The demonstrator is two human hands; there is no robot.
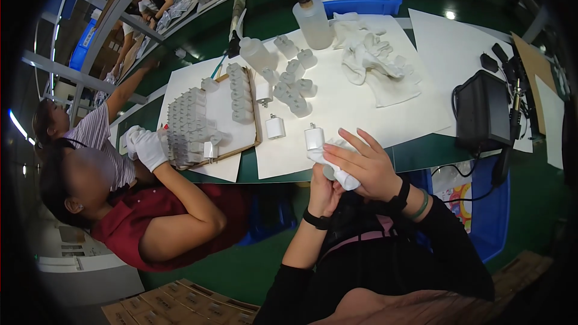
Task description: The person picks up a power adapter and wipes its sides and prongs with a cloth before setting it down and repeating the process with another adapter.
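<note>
My left hand (324, 194) is closed around a small white plug adapter (329, 172), mostly hidden by the fingers and cloth. My right hand (368, 165) presses a white cloth (344, 176) against it, with some fingers stretched out and the thumb side hidden. Just beyond my hands, a white plug adapter (313, 138) stands on the white sheet with its prongs up. Another adapter (275, 127) stands to the left of it. Farther back is a loose cluster of similar adapters (294, 87).
A cardboard tray (251, 135) full of adapters lies at the left, beside a co-worker's gloved hand (149, 149). Two plastic bottles, one a squeeze bottle (313, 24), stand behind. A crumpled cloth (376, 63), a black box-shaped device (481, 111) and a blue bin (497, 222) are rightward.
</note>
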